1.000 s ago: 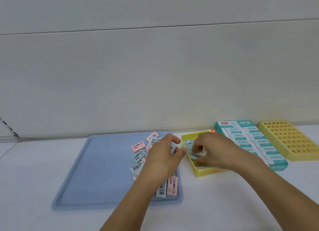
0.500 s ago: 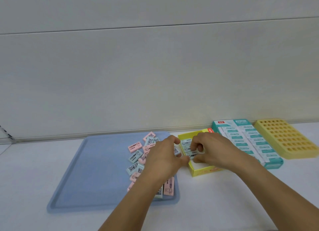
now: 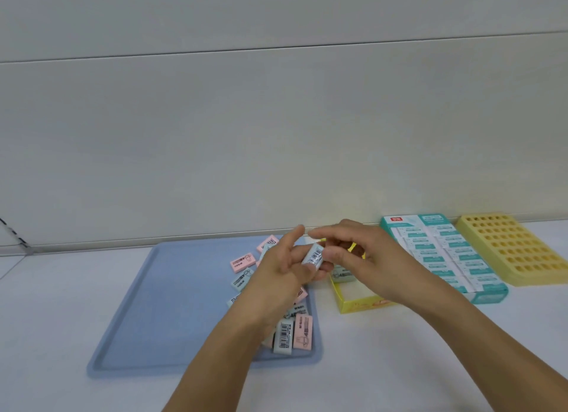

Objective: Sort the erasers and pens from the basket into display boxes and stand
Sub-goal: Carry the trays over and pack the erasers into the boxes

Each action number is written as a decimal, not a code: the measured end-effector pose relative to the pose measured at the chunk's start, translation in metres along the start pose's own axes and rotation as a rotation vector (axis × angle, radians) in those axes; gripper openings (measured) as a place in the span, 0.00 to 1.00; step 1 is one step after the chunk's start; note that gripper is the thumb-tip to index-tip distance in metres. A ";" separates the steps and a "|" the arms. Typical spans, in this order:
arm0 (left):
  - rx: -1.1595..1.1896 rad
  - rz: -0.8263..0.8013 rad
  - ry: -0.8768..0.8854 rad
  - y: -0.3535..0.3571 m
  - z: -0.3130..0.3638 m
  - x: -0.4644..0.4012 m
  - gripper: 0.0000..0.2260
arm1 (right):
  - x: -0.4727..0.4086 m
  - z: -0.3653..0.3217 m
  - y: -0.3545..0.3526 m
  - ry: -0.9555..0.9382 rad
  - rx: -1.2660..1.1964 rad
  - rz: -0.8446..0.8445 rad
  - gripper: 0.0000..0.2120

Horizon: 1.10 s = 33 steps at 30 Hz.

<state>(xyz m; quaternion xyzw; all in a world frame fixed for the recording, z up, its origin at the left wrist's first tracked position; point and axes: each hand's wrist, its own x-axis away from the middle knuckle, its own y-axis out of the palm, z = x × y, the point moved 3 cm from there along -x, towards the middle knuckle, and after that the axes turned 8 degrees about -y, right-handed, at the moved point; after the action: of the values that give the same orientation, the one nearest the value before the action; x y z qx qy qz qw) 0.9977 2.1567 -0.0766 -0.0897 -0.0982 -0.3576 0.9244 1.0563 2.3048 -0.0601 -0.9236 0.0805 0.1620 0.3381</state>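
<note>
Both hands have lifted away from the yellow box (image 3: pixel 359 304) since half a second ago, when our fingers were down inside it settling an eraser. Now a pale blue eraser (image 3: pixel 313 254) is held in the air between them, above the gap between the blue tray (image 3: pixel 172 304) and the box. Our left hand (image 3: pixel 285 273) holds it from below with curled fingers, forefinger raised free; our right hand (image 3: pixel 353 254) pinches its upper end. We judge this to be a handover, left to right, so the next eraser is on its way into the box, where at least one already lies (image 3: pixel 344 274). Many pink and blue erasers (image 3: pixel 242 262) remain scattered on the tray. The teal box (image 3: pixel 439 251) looks full; the yellow pen stand (image 3: pixel 516 248) holds nothing.
</note>
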 end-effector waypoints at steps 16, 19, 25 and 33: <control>-0.138 0.186 0.198 0.008 0.000 0.001 0.23 | 0.012 -0.006 -0.014 0.203 -0.376 0.158 0.03; -0.034 0.154 0.134 0.004 0.001 0.001 0.13 | 0.016 -0.006 -0.016 0.143 -0.309 0.165 0.10; 0.072 0.130 0.106 0.009 0.001 0.000 0.08 | 0.019 -0.007 -0.011 0.103 -0.045 0.115 0.12; -0.028 0.135 0.137 0.011 0.000 -0.004 0.08 | 0.015 -0.004 -0.019 0.165 -0.119 0.061 0.16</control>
<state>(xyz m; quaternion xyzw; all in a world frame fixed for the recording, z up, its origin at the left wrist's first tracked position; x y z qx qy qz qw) 1.0020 2.1672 -0.0786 -0.0845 -0.0237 -0.3013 0.9495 1.0762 2.3161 -0.0513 -0.9493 0.1263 0.1002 0.2698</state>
